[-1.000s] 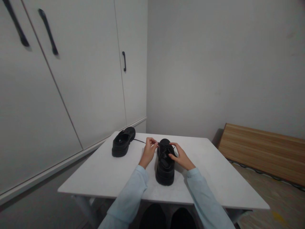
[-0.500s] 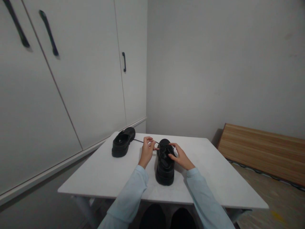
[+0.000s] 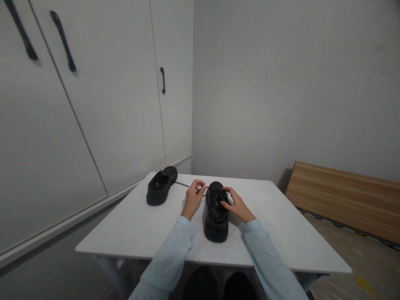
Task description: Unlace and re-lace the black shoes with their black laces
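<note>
A tall white wardrobe (image 3: 93,104) with long black handles fills the left of the view, meeting a plain grey wall (image 3: 281,83) at the corner. Against that wall on the right, a striped brown wooden board (image 3: 343,200) lies low along the floor. In front stands a white rectangular table (image 3: 140,229), which bears two shoes.

The nearer black leather lace-up shoe (image 3: 216,218) sits at the table's middle, between the person's two hands. Its long axis runs away from the person, heel toward the near edge and rounded toe toward the far wall. A second black leather shoe (image 3: 161,191) rests well to the left near the far edge, angled so its open mouth faces up; nothing shows inside it. A thin black lace (image 3: 184,184) stretches across the tabletop from this second shoe's area to the left hand.

The left hand (image 3: 193,200), in a pale blue sleeve, is pinched shut on the lace just beside the nearer shoe's toe end. The right hand (image 3: 237,205), sleeved alike, lies against the shoe's right side with fingertips curled at the lacing; whether they actually grip anything cannot be told.
</note>
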### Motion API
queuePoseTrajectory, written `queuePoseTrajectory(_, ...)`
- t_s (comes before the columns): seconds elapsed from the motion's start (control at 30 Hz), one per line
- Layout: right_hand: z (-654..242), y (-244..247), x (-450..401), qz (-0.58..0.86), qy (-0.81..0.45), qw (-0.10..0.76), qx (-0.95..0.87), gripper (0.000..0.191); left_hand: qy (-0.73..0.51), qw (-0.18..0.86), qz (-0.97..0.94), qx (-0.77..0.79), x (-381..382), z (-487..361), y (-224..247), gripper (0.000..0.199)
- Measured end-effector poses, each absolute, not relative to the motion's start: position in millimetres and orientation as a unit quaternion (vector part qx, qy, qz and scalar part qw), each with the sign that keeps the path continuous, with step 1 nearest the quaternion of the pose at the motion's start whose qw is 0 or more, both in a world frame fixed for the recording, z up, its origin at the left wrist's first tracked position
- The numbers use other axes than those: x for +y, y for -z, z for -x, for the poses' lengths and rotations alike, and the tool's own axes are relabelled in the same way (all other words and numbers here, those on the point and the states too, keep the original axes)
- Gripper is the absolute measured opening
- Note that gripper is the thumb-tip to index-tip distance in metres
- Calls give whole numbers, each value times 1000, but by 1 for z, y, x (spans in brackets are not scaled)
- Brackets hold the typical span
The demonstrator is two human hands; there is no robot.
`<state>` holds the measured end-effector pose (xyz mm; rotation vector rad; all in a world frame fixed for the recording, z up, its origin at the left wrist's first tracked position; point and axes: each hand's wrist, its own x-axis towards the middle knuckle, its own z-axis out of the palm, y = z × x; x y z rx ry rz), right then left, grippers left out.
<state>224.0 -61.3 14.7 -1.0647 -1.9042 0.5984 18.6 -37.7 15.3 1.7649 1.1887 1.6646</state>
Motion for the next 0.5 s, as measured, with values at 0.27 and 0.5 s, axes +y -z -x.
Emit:
queuePoseTrajectory(0.27,-223,-16,-61,431,-245,421,-760,48,-482,156,-749,427,-36,-18,-7,10)
queuePoseTrajectory(0.5,-224,-14,-62,433,-240,418,-762,48,-511,175,-721,435,-36,-17,-11,13)
